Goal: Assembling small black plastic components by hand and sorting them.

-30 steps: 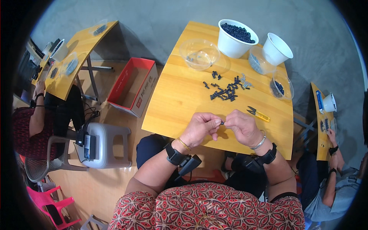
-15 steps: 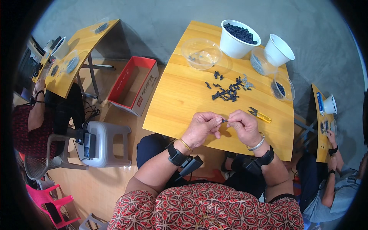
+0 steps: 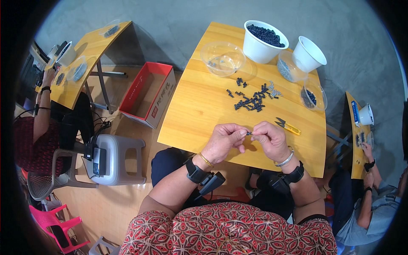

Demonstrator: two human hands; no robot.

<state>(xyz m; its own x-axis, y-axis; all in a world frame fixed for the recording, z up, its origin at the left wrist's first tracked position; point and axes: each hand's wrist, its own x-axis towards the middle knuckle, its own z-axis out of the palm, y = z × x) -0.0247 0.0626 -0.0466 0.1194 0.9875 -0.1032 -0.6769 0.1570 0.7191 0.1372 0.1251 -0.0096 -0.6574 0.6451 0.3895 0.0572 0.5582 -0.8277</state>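
Grey concrete floor, and a wooden table (image 3: 199, 106) in front of us with other worktables to either side. At the table's near edge we see a small dark part (image 3: 248, 133) pinched between both hands, held just above the wood. The left hand (image 3: 224, 141) grips it with thumb and forefinger tips, other fingers curled in; the right hand (image 3: 270, 139) pinches the other end the same way, so both hands are closed on the same tiny piece and their fingertips nearly touch. The part is too small for us to tell its shape.

Just right of the right hand lies a pair of yellow-handled snips (image 3: 287, 126), flat on the table, apart from the fingers. Further out, mid-table, we see a loose pile of small black parts (image 3: 251, 101) with a few silvery bits (image 3: 274, 91) at its right edge. Behind that sits a clear empty-looking plastic bowl (image 3: 222, 58), a white tub of black parts (image 3: 264, 41), a tilted white cup (image 3: 309, 53), and two clear containers (image 3: 313, 96) holding dark bits near the right edge.

Both wrists wear black bands; the left has a thin gold bangle, the right a silver one. On the floor left of the table: a red open box (image 3: 146, 93) and a grey plastic stool (image 3: 114, 159). Other people work at the side tables, left and right.
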